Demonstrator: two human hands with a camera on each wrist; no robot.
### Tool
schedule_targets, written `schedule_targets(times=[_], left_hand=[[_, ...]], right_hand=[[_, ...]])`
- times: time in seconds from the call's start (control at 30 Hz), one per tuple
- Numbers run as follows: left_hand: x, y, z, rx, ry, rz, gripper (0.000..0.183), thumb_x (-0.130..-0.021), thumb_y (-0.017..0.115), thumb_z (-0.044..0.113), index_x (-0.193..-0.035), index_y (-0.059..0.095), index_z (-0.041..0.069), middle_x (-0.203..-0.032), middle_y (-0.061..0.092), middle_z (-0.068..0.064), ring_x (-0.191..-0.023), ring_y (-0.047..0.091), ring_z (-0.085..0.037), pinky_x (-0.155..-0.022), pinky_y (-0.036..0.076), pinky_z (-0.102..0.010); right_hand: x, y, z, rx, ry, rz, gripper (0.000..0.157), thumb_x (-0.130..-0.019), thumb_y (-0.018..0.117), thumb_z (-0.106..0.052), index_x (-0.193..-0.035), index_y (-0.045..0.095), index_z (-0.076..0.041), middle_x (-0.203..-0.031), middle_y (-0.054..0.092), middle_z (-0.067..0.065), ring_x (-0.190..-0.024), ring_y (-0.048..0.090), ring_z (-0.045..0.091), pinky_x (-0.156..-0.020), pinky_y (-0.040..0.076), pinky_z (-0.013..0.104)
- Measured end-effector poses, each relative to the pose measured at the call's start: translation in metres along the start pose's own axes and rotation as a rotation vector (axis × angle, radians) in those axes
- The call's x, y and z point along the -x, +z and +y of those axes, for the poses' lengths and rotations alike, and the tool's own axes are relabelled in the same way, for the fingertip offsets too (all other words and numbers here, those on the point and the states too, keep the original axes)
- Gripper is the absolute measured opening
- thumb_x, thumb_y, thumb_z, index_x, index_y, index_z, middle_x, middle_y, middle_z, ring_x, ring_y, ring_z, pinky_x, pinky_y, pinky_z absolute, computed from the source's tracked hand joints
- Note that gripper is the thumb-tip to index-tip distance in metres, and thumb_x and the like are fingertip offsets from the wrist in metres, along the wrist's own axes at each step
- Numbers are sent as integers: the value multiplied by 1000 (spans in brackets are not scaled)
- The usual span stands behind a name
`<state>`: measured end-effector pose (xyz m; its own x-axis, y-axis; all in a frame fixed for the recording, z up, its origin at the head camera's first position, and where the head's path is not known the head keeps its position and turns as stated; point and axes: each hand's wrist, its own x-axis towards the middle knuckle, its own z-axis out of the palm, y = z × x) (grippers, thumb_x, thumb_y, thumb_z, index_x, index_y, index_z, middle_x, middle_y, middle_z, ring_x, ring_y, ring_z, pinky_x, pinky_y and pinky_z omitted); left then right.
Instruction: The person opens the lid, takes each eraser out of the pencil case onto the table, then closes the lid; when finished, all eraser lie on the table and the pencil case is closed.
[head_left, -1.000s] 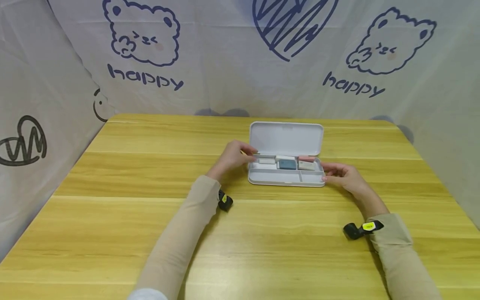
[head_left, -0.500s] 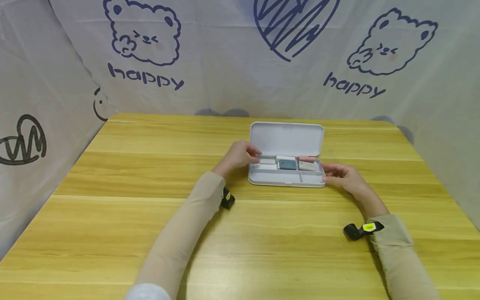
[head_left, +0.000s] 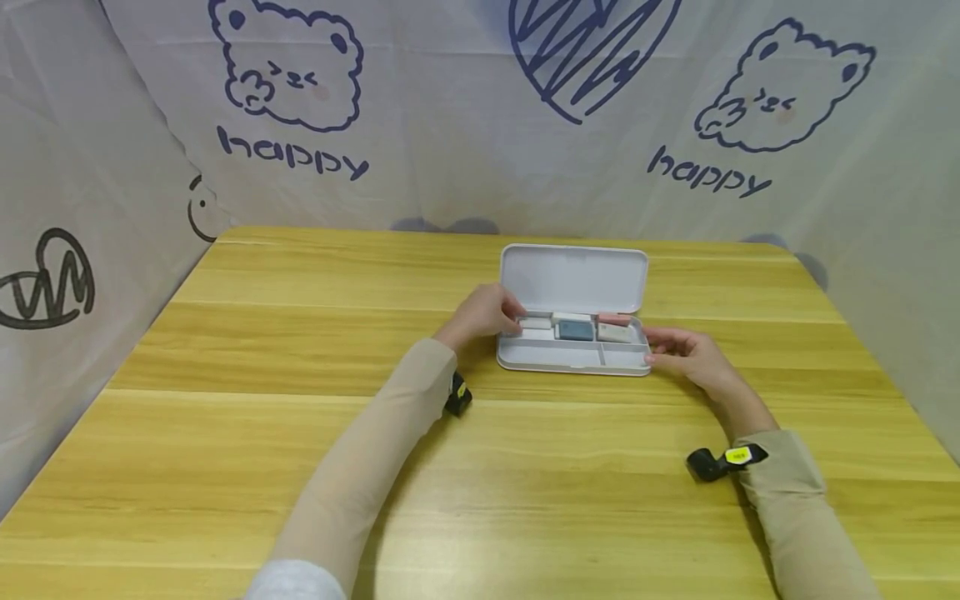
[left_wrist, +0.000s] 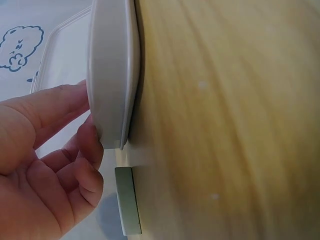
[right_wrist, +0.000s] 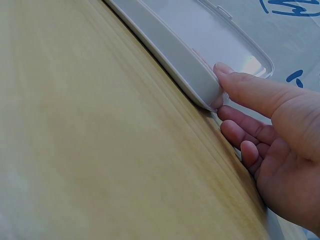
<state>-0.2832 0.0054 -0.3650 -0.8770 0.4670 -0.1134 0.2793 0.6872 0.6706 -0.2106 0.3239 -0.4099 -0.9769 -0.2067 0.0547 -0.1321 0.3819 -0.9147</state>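
A white pencil case (head_left: 555, 357) lies on the table, its lid (head_left: 573, 279) raised at the back. My left hand (head_left: 483, 312) reaches into its left end, thumb and a finger either side of a white eraser (head_left: 536, 323); the left wrist view hides their tips behind the case wall. Beside that eraser sit a blue eraser (head_left: 576, 331), a beige eraser (head_left: 613, 333), a pink piece (head_left: 613, 318) and another pale block (head_left: 570, 317). My right hand (head_left: 686, 354) grips the case's right end by the front corner, thumb on its wall.
In the left wrist view a green block (left_wrist: 128, 200) lies on the table beyond the case's left end. The wooden table (head_left: 585, 492) reaches back to a white cloth (head_left: 442, 108) with drawings. Each sleeve carries a black camera (head_left: 459, 395).
My left hand has shifted slightly right and nearer, from the case's left edge onto the white eraser's end. The right hand and case have kept their places.
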Motion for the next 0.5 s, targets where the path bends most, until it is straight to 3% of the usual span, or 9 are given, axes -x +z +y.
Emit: schedule_targets(times=[0.5], left_hand=[[-4, 1, 0, -105, 17, -19, 22, -74, 73, 11, -96, 70, 8, -85, 66, -3, -71, 54, -12, -61, 43, -19]], right_hand=[[1, 2, -3, -6, -3, -6, 46, -80, 65, -5, -117, 47, 15, -85, 59, -6, -74, 51, 8, -60, 42, 17]])
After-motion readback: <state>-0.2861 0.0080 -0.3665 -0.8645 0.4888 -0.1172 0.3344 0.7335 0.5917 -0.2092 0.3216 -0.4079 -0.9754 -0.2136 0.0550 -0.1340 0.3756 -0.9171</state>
